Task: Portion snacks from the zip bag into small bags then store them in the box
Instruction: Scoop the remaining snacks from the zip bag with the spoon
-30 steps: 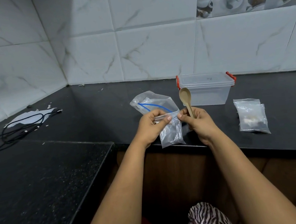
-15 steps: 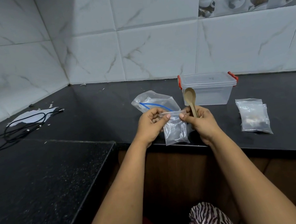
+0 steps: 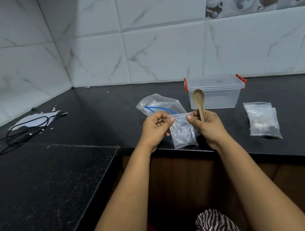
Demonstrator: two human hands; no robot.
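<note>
- left hand (image 3: 156,129) pinches the top left corner of a small clear bag (image 3: 182,131), thumb and forefinger on the seal strip, other fingers curled in; left grip grasping the bag
- right hand (image 3: 208,126) pinches the top right corner of the same bag, and also holds a wooden spoon (image 3: 199,101) by its handle against the palm, bowl pointing up; right grip grasping both bag and spoon
- small clear bag hangs between the two hands over the front edge of the worktop (image 3: 110,112), top edge stretched level, body hanging straight down; contents cannot be made out, looks clear
- zip bag (image 3: 159,104) with a blue seal line lies on the worktop just behind the left hand, crumpled, partly hidden by the hands
- clear plastic box (image 3: 216,93) with lid on and red clips at both ends stands on the worktop behind the right hand, near the tiled wall (image 3: 159,48); spoon bowl overlaps its front in view
- two small filled bags (image 3: 262,119) lie flat on the worktop right of the right hand, overlapping each other, pale bits inside, well apart from the box's right end
- black cable (image 3: 23,129) coiled on the far left of the worktop, over a white sheet of paper (image 3: 33,120); small white scraps scattered near it
- both forearms bare, reaching in from the bottom; zebra-print fabric (image 3: 216,225) at bottom edge
</note>
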